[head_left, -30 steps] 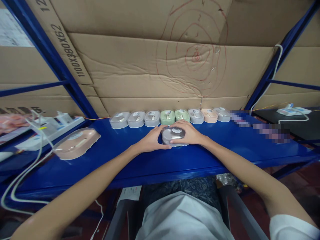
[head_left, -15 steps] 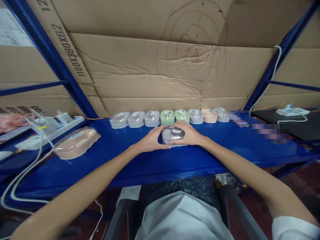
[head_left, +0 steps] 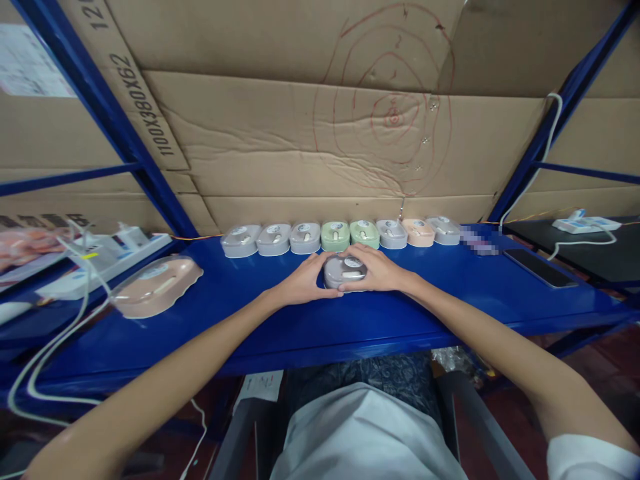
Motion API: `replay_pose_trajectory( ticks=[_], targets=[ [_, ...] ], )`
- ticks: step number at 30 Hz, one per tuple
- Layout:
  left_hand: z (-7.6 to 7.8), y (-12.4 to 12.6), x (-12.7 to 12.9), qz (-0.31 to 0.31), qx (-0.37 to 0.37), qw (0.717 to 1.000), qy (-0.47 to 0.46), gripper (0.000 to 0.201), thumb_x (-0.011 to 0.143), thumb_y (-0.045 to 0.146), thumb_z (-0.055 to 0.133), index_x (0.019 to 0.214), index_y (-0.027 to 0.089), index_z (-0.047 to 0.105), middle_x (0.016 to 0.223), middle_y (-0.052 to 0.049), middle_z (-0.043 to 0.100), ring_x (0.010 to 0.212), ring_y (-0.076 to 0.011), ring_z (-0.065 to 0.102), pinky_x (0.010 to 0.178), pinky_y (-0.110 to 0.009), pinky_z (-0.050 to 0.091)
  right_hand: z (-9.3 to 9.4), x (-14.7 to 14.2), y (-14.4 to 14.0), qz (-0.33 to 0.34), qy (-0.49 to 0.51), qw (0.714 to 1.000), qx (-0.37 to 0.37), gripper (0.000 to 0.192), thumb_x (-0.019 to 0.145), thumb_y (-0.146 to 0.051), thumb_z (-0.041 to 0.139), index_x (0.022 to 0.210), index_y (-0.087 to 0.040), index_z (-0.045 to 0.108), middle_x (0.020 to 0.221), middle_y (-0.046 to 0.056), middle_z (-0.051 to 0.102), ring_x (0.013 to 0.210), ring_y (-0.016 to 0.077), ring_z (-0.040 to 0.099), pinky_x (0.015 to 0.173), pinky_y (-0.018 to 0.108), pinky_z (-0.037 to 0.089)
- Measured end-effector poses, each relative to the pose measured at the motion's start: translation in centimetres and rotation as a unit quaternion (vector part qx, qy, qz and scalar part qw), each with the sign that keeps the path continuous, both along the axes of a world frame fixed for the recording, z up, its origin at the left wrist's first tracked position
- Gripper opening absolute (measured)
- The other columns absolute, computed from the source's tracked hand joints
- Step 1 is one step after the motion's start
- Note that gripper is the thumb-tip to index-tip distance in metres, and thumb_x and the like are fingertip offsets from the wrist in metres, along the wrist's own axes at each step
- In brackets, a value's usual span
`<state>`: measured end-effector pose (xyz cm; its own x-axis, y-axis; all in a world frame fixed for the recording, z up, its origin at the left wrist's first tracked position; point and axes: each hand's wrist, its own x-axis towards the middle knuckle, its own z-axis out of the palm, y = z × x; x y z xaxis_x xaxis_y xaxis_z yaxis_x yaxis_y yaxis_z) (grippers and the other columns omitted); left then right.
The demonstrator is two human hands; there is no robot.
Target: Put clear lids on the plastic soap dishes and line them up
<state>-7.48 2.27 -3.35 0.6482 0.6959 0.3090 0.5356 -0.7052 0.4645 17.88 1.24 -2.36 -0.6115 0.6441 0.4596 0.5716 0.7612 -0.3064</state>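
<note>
A small grey lidded box (head_left: 338,269) with a clear, shiny top and a round sticker rests on the blue table, between my hands. My left hand (head_left: 301,281) curves around its left side, with the thumb along the front. From the right, my right hand (head_left: 381,268) wraps the other side, fingers over the back edge and thumb at the front. Just behind stands a row of similar lidded boxes: several grey ones (head_left: 273,240), two green ones (head_left: 335,235) and one peach one (head_left: 420,233).
A larger pink lidded container (head_left: 156,291) sits at left on the blue table (head_left: 300,333), near white cables (head_left: 45,347) and a power strip (head_left: 105,263). A dark phone (head_left: 541,267) lies at right. Cardboard (head_left: 260,133) walls the back, between blue posts.
Both hands stay around the grey lidded box, which has turned or tilted slightly between them. The right fingers have shifted a little; the view moved very slightly.
</note>
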Motion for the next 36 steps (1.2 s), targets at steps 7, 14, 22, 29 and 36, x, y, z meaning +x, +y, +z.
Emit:
replay_pose_trajectory(
  ticks=[7, 14, 22, 29, 36],
  targets=[
    [0.0, 0.1, 0.0, -0.018, -0.006, 1.0, -0.006, 0.093, 0.08, 0.06, 0.086, 0.156, 0.025, 0.046, 0.151, -0.015, 0.059, 0.135, -0.0395, 0.058, 0.115, -0.055, 0.044, -0.2, 0.2, 0.2, 0.008, -0.015, 1.0, -0.01, 0.077, 0.08, -0.072, 0.081, 0.14, -0.03, 0.061, 0.126, 0.012, 0.067, 0.119, 0.0359, 0.065, 0.102, 0.054, 0.055],
    [-0.7, 0.6, -0.2, -0.035, -0.007, 0.999, 0.008, 0.106, 0.085, 0.064, 0.08, 0.17, 0.029, 0.027, 0.167, -0.018, 0.043, 0.151, -0.0422, 0.043, 0.123, -0.062, 0.034, -0.7, 0.2, 0.2, -0.001, -0.004, 1.0, 0.004, 0.081, 0.075, -0.067, 0.086, 0.143, -0.03, 0.061, 0.131, 0.012, 0.067, 0.125, 0.0394, 0.062, 0.107, 0.059, 0.051],
    [-0.1, 0.4, -0.3, -0.047, 0.016, 0.999, 0.012, 0.104, 0.086, 0.066, 0.079, 0.169, 0.034, 0.026, 0.163, -0.014, 0.049, 0.148, -0.0391, 0.047, 0.124, -0.06, 0.035, -1.8, 0.3, 1.6, 0.022, 0.208, 0.971, -0.116, 0.051, 0.092, -0.058, 0.075, 0.131, -0.027, 0.066, 0.135, 0.011, 0.069, 0.127, 0.0297, 0.066, 0.115, 0.054, 0.049],
    [0.5, 0.5, -0.8, -0.066, 0.008, 0.997, 0.029, 0.098, 0.086, 0.058, 0.081, 0.168, 0.04, 0.031, 0.156, -0.01, 0.056, 0.14, -0.0372, 0.055, 0.12, -0.058, 0.041, -2.6, 0.0, 3.0, 0.022, 0.345, 0.888, -0.301, 0.051, 0.093, -0.069, 0.066, 0.125, -0.028, 0.069, 0.136, 0.007, 0.073, 0.136, 0.027, 0.063, 0.125, 0.051, 0.039],
    [1.8, 0.4, -1.8, -0.031, 0.005, 0.999, 0.035, 0.097, 0.083, 0.056, 0.083, 0.167, 0.037, 0.038, 0.147, -0.013, 0.06, 0.136, -0.0396, 0.058, 0.118, -0.059, 0.043, -2.8, 0.2, 3.9, -0.033, 0.447, 0.802, -0.395, 0.062, 0.095, -0.079, 0.052, 0.113, -0.022, 0.071, 0.12, 0.01, 0.078, 0.119, 0.0283, 0.071, 0.114, 0.048, 0.05]
  ],
)
